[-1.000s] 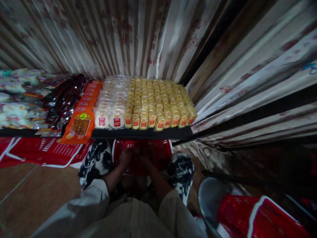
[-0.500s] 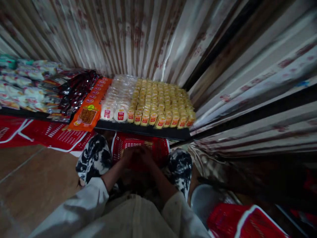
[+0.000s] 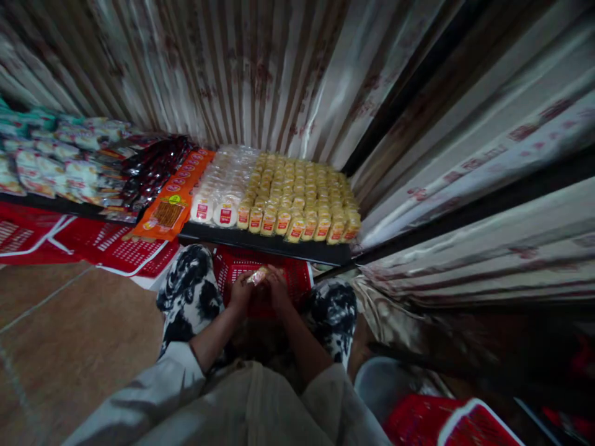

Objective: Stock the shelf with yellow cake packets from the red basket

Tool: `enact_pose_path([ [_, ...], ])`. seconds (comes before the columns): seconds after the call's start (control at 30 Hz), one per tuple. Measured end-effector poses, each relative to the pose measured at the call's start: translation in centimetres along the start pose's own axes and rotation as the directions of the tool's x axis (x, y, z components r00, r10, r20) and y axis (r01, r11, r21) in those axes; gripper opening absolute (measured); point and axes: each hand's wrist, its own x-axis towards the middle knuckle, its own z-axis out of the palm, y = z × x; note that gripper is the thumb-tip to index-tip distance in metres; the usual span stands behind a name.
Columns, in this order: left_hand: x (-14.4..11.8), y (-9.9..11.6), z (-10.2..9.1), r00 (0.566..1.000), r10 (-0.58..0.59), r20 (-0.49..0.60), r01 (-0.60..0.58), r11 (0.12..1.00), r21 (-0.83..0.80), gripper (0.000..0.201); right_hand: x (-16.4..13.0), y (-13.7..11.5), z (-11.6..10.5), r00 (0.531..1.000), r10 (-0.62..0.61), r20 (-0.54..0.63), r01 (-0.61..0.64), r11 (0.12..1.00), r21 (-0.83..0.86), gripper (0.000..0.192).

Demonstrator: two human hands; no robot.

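Note:
My left hand [image 3: 240,291] and my right hand [image 3: 277,286] meet over a red plastic basket [image 3: 300,275] between my knees. A small shiny wrapped snack [image 3: 258,275] is gripped between them, its wrapper catching the light. Just beyond my hands, a black shelf [image 3: 264,244] carries rows of small yellow packaged cakes [image 3: 297,198] with red labels. Left of those stand stacked round white packaged snacks [image 3: 225,210]. What lies at the bottom of the basket is hard to make out in the dim light.
Farther left on the shelf lie an orange snack bag [image 3: 170,204], dark shiny packets [image 3: 155,167] and white packets [image 3: 41,167]. More red baskets [image 3: 125,248] sit below. A striped curtain [image 3: 260,74] hangs behind. At lower right are a grey bucket [image 3: 379,378] and a red basket [image 3: 427,418].
My hands have come apart slightly and a wrapped snack now shows between them. The whole view has shifted a little, with the shelf's left end lower.

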Motion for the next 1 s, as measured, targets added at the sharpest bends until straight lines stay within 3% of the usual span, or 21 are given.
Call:
enact_pose_path([
  [0.13,-0.9,0.5,0.6,0.998,0.045,0.053,-0.043,0.998,-0.034,0.033,-0.3,-0.8,-0.4,0.995,0.066,-0.068,-0.058,0.992,0.114,0.063],
  [0.37,-2.1,1.5,1.2,0.985,0.103,0.138,-0.097,0.994,-0.053,0.028,-3.1,-3.4,-1.8,0.998,-0.011,-0.066,0.02,0.991,0.135,0.05],
  [0.53,-3.2,2.5,2.6,0.958,0.161,0.238,-0.157,0.987,-0.035,0.029,-4.8,-4.1,-2.8,0.987,-0.059,-0.147,0.082,0.984,0.16,0.056],
  [0.8,-3.4,4.0,5.8,0.901,0.267,0.341,-0.307,0.949,0.067,0.022,-4.4,-7.1,-5.0,0.94,-0.17,-0.296,0.215,0.968,0.129,0.041],
  [1.0,-3.9,6.7,7.9,0.866,0.311,0.392,-0.416,0.883,0.219,0.021,-3.2,-8.9,-6.9,0.868,-0.278,-0.412,0.317,0.948,0.027,0.047],
])
